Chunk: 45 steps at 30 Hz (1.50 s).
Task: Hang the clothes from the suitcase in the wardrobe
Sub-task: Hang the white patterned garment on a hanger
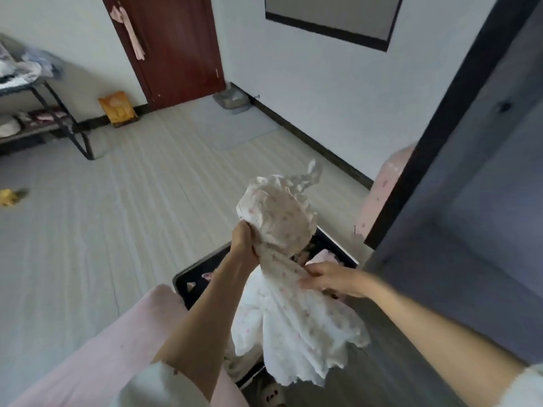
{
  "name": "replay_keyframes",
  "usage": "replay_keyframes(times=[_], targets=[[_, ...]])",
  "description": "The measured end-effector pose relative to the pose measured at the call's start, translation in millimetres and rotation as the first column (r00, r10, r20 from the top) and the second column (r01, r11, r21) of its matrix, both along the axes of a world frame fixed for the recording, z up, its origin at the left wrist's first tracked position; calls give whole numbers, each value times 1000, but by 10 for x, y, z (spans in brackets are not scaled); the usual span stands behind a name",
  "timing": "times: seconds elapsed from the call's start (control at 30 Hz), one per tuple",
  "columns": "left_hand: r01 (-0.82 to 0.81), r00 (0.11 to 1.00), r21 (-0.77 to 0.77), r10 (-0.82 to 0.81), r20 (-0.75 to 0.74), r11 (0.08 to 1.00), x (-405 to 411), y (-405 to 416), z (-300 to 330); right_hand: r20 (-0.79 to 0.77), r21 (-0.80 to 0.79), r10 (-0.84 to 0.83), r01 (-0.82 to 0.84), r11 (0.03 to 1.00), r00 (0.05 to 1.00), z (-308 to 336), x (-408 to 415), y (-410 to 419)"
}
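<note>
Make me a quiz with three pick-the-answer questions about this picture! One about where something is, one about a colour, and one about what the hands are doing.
1. Where is the open suitcase?
A. on the rack
B. on the floor below the hands
C. hanging on the door

2. What colour is the door?
A. dark reddish brown
B. bright green
C. yellow

3. What are the two hands doing?
A. both hanging with nothing in them
B. both holding the white floral dress
C. closing the suitcase

Answers:
1 B: the suitcase lies open on the floor under the dress.
2 A: the door at the far wall is dark reddish brown.
3 B: the left hand grips the bunched top of the dress and the right hand pinches its cloth lower down.
</note>
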<state>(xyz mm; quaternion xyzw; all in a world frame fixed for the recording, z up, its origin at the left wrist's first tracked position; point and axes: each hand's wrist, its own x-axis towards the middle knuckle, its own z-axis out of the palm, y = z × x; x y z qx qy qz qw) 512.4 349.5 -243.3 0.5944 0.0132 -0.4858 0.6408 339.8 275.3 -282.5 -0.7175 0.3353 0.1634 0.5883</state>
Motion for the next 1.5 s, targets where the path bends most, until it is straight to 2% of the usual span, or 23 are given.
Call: replay_keyframes(times=[0.07, 0.17, 0.23, 0.3, 0.43, 0.5, 0.53, 0.57, 0.6, 0.63, 0.7, 0.77, 0.87, 0.97, 1.0, 1.03, 1.07, 1.13, 1.17, 1.23, 1.3, 1.4, 1.5], targets=[[106, 994, 24, -106, 7, 994, -264, 17, -56, 14, 153, -215, 210, 966, 977, -43, -398, -1], [283, 958, 33, -284, 36, 959, -798, 25, -129, 74, 59, -451, 448, 892, 889, -143, -1085, 4], [391, 917, 47, -393, 74, 919, -1176, 1, -96, 132, -31, -463, 470, 882, 877, -221, -1548, -13], [455, 886, 3, -453, 98, 890, -1527, -47, -16, 75, -161, -351, 358, 920, 934, -291, -1955, 26], [549, 827, -89, -525, 198, 831, -2155, -258, 227, -96, -98, -373, 364, 926, 923, -173, -2523, 265], [555, 823, -132, -519, 229, 822, -2379, -385, 378, -54, -128, -468, 459, 879, 882, -171, -2704, 319], [566, 819, -175, -525, 229, 806, -2504, -458, 469, -18, -176, -558, 547, 819, 830, -120, -2811, 312], [576, 816, -226, -535, 219, 786, -2565, -531, 501, 20, -289, -632, 609, 739, 775, -59, -2891, 282], [615, 789, -266, -576, 215, 742, -2659, -622, 561, 87, -389, -710, 680, 621, 698, 15, -3000, 206], [653, 756, -299, -623, 203, 695, -2691, -682, 601, 174, -418, -754, 741, 526, 633, 82, -3063, 130], [749, 651, -303, -738, 175, 589, -2813, -836, 678, 346, -376, -781, 839, 393, 521, 316, -3271, -30], [844, 530, -230, -820, 215, 485, -2952, -983, 672, 456, -395, -736, 855, 337, 501, 551, -3462, -203], [939, 340, -49, -905, 256, 339, -3208, -1179, 624, 494, -419, -731, 866, 274, 470, 783, -3616, -445], [953, 244, 83, -898, 366, 292, -3459, -1423, 519, 440, -503, -727, 815, 286, 527, 863, -3643, -638], [951, 229, 106, -889, 396, 292, -3532, -1487, 495, 436, -501, -740, 821, 274, 512, 874, -3660, -700], [950, 249, 82, -890, 381, 301, -3598, -1578, 473, 447, -491, -754, 836, 244, 482, 903, -3684, -781], [942, 308, 27, -894, 326, 335, -3640, -1661, 462, 465, -477, -764, 854, 211, 448, 937, -3720, -860], [886, 460, -73, -852, 251, 457, -3679, -1894, 502, 478, -460, -780, 871, 170, 405, 1050, -3819, -1034], [846, 526, -72, -804, 276, 529, -3675, -2028, 550, 462, -473, -785, 863, 176, 413, 1109, -3875, -1109], [758, 621, -69, -686, 379, 649, -3667, -2339, 705, 373, -551, -793, 803, 229, 482, 1198, -3994, -1251], [685, 696, -134, -589, 411, 716, -3664, -2606, 848, 241, -612, -801, 726, 313, 548, 1188, -4118, -1329], [627, 750, -210, -508, 423, 750, -3694, -2849, 929, 19, -673, -803, 602, 430, 595, 1018, -4293, -1378], [615, 761, -271, -467, 450, 741, -3799, -3042, 920, -168, -685, -822, 535, 495, 545, 882, -4445, -1348]])
